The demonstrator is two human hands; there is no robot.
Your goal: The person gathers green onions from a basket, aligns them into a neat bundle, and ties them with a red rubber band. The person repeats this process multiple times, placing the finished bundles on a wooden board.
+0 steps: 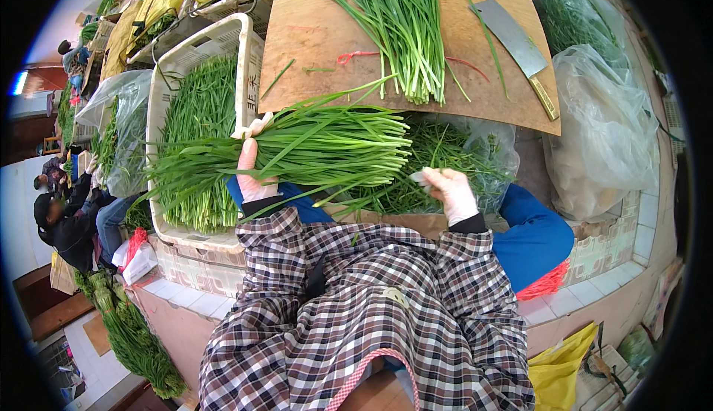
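Note:
A thick bunch of garlic chives (334, 146) lies across my left hand (255, 168), which grips it near the leafy part. The pale cut ends point right, and the leaf tips trail left over a crate. My right hand (452, 191) is just right of the cut ends, apart from them, with its fingers curled in. Something small and pale shows at its fingertips; I cannot tell whether it is a held piece or part of a glove. Below and between the hands, loose chive trimmings (445, 157) fill a clear plastic bag (504, 149).
A wooden board (312, 37) ahead bears more chives (415, 43), a red tie (356, 55) and a cleaver (512, 40). A white plastic crate (245, 65) of chives stands left. Stuffed plastic bags (601, 132) stand right. Another person (67, 221) sits at far left.

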